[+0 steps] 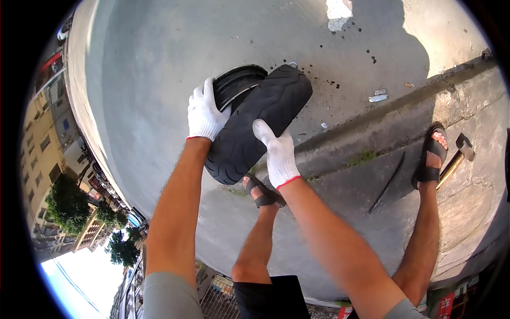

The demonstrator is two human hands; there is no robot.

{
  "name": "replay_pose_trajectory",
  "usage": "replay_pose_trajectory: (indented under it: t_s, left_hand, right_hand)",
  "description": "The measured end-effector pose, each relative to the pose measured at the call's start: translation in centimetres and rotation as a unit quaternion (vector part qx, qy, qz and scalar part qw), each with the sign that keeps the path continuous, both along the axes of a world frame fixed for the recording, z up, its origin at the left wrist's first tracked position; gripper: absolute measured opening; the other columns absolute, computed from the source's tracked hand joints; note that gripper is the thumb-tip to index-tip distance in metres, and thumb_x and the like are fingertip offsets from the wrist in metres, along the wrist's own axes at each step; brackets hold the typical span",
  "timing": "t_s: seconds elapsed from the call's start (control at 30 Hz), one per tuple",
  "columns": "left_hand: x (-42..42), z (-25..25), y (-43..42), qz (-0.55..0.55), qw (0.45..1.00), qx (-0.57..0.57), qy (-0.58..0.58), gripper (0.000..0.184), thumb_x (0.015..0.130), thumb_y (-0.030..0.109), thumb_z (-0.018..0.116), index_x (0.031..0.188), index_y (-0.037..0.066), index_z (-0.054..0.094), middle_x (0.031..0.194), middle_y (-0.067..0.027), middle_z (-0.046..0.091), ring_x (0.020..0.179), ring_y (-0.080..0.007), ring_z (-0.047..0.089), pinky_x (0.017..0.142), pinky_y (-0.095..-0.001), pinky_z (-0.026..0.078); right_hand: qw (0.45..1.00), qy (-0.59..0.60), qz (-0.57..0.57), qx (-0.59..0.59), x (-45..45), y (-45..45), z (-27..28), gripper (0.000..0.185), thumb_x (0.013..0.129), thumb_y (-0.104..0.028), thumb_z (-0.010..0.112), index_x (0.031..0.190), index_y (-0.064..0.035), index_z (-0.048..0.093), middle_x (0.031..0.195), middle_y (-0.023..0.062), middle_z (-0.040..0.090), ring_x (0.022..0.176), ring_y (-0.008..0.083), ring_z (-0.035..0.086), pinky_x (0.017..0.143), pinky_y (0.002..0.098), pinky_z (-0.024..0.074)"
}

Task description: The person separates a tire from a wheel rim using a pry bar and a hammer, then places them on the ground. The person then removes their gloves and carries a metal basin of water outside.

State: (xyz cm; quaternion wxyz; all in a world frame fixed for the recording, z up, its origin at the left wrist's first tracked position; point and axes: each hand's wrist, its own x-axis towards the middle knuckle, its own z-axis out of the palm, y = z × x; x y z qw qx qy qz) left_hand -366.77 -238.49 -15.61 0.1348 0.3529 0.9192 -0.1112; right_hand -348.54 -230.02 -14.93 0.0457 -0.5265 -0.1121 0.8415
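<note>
A black tyre (260, 109) with a zigzag tread stands tilted on the concrete, and a black wheel rim (239, 82) shows partly inside or behind it. My left hand (206, 111), in a white glove with a red cuff, grips the rim and tyre at their left side; some of its fingers are hidden behind them. My right hand (277, 151), gloved the same way, holds the tyre's lower right edge, thumb on the tread and the other fingers mostly hidden beneath.
A hammer (457, 159) lies by my right sandalled foot (433, 154). A thin dark bar (388, 183) rests on the concrete between my feet. Small debris and a crumpled silvery scrap (378, 95) lie beyond a low kerb edge (372, 119).
</note>
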Motion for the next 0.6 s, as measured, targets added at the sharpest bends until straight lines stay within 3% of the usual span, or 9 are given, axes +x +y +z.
replay_pose_trajectory:
  t_s: [0.03, 0.07, 0.1, 0.13, 0.17, 0.27, 0.33, 0.47, 0.6]
  left_hand:
    - [0.5, 0.2, 0.1, 0.001, 1.0, -0.002, 0.005, 0.079, 0.071, 0.024, 0.079, 0.14, 0.009, 0.044, 0.116, -0.0212, 0.057, 0.106, -0.0419, 0.057, 0.091, -0.0491, 0.05]
    - [1.1, 0.3, 0.3, 0.001, 1.0, 0.002, 0.005, 0.079, 0.071, 0.024, 0.079, 0.14, 0.009, 0.044, 0.116, -0.0212, 0.057, 0.106, -0.0419, 0.057, 0.091, -0.0491, 0.05]
    - [1.4, 0.5, 0.6, 0.009, 1.0, -0.005, 0.011, 0.079, 0.071, 0.025, 0.079, 0.14, 0.009, 0.045, 0.116, -0.0208, 0.057, 0.106, -0.0415, 0.057, 0.091, -0.0492, 0.05]
    - [1.6, 0.6, 0.8, 0.017, 1.0, -0.012, 0.019, 0.078, 0.07, 0.025, 0.079, 0.139, 0.009, 0.045, 0.115, -0.0204, 0.057, 0.106, -0.0411, 0.057, 0.09, -0.0493, 0.05]
    - [1.7, 0.6, 0.9, 0.016, 1.0, -0.005, 0.026, 0.077, 0.07, 0.025, 0.08, 0.137, 0.01, 0.046, 0.115, -0.0199, 0.057, 0.105, -0.0406, 0.057, 0.088, -0.0497, 0.05]
    - [1.2, 0.4, 1.2, 0.032, 0.999, -0.004, 0.019, 0.077, 0.07, 0.025, 0.08, 0.137, 0.011, 0.046, 0.115, -0.0201, 0.057, 0.104, -0.0408, 0.058, 0.087, -0.05, 0.051]
    - [0.6, 0.1, 1.2, 0.058, 0.998, -0.014, 0.007, 0.075, 0.071, 0.027, 0.078, 0.137, 0.011, 0.047, 0.117, -0.021, 0.057, 0.106, -0.0416, 0.059, 0.088, -0.0501, 0.052]
    - [-1.5, -1.1, -1.5, 0.052, 0.998, -0.03, 0.006, 0.064, 0.081, 0.028, 0.069, 0.138, 0.011, 0.045, 0.122, -0.023, 0.057, 0.108, -0.0435, 0.059, 0.089, -0.051, 0.052]
    - [-3.0, -1.5, -2.5, 0.067, 0.996, -0.058, -0.032, 0.054, 0.091, 0.023, 0.057, 0.141, 0.012, 0.043, 0.124, -0.0257, 0.056, 0.11, -0.0457, 0.058, 0.092, -0.0501, 0.052]
  right_hand:
    - [0.999, -0.005, 0.039, 0.009, 0.6, 0.9, 0.5, 0.079, 0.079, -0.027, 0.082, 0.135, 0.0126, 0.044, 0.13, 0.0229, 0.057, 0.118, 0.0272, 0.057, 0.104, 0.0339, 0.0433]
    - [0.999, -0.006, 0.039, 0.014, 1.2, 1.7, 1.2, 0.079, 0.079, -0.027, 0.082, 0.135, 0.0126, 0.044, 0.13, 0.0229, 0.057, 0.118, 0.0272, 0.057, 0.104, 0.0339, 0.0433]
    - [0.96, -0.097, 0.157, 0.213, 1.5, 2.4, 1.9, 0.08, 0.079, -0.027, 0.081, 0.136, 0.0121, 0.042, 0.136, 0.0267, 0.05, 0.123, 0.0337, 0.053, 0.106, 0.0379, 0.0419]
    - [0.859, -0.183, 0.263, 0.398, 1.6, 3.2, 2.6, 0.081, 0.079, -0.027, 0.081, 0.137, 0.0115, 0.04, 0.142, 0.0305, 0.044, 0.128, 0.0403, 0.048, 0.108, 0.0419, 0.0406]
    - [0.788, -0.158, 0.288, 0.521, 1.6, 4.3, 2.9, 0.083, 0.078, -0.026, 0.079, 0.141, 0.0084, 0.037, 0.147, 0.0349, 0.033, 0.134, 0.0498, 0.037, 0.109, 0.0504, 0.0372]
    - [0.608, 0.033, 0.378, 0.698, 0.0, 6.2, 3.4, 0.053, 0.077, -0.026, 0.074, 0.121, 0.0002, 0.06, 0.134, 0.0218, 0.052, 0.13, 0.04, 0.044, 0.109, 0.052, 0.0326]
    - [0.548, 0.093, 0.367, 0.746, -2.7, 6.0, 2.2, 0.029, 0.081, -0.029, 0.068, 0.098, -0.0054, 0.069, 0.109, 0.0117, 0.063, 0.117, 0.0289, 0.052, 0.106, 0.0473, 0.0332]
    - [0.49, 0.161, 0.401, 0.757, -6.7, 5.3, 0.3, 0.019, 0.083, -0.026, 0.065, 0.08, -0.008, 0.069, 0.08, 0.0074, 0.064, 0.089, 0.026, 0.062, 0.097, 0.0447, 0.0417]
    - [0.485, 0.188, 0.375, 0.767, -8.3, 3.9, -0.7, 0.022, 0.084, -0.026, 0.062, 0.073, -0.0084, 0.068, 0.076, 0.0093, 0.064, 0.082, 0.0264, 0.062, 0.087, 0.0398, 0.0455]
